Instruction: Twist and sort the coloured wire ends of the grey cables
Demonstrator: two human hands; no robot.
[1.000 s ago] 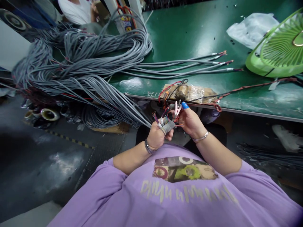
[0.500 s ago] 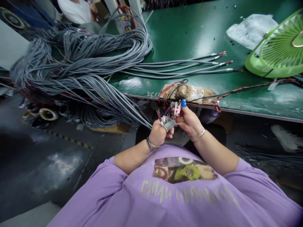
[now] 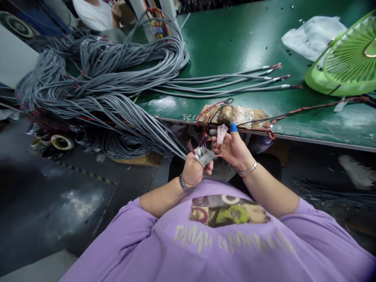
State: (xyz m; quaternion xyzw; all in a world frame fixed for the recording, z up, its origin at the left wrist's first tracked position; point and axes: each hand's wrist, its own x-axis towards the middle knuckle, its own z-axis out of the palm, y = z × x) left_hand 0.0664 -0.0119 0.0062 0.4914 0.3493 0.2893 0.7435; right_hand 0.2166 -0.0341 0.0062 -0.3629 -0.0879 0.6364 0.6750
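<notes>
My left hand (image 3: 192, 171) is closed around a bunch of grey cables, whose ends (image 3: 206, 158) poke out past my thumb. Thin coloured wires (image 3: 190, 147) fan out from the stripped ends. Just to the right, my right hand (image 3: 235, 153) holds a small pale pink clip-like piece (image 3: 221, 134) against its bent fingers. Its thumb, wrapped in blue tape (image 3: 234, 127), points up and stands a little apart from that piece. The right fingertips are close to the coloured wires; whether they pinch any is hidden.
A large heap of grey cables (image 3: 117, 74) covers the left of the green table (image 3: 229, 35). A taped board (image 3: 246, 115) lies at the near edge. To the right stand a green fan (image 3: 346, 62) and a plastic bag (image 3: 313, 37). A person (image 3: 94, 15) is at the back left.
My hands have moved slightly apart, the left one down and left with the cables. The right thumb has lifted away from the pink piece, which has turned.
</notes>
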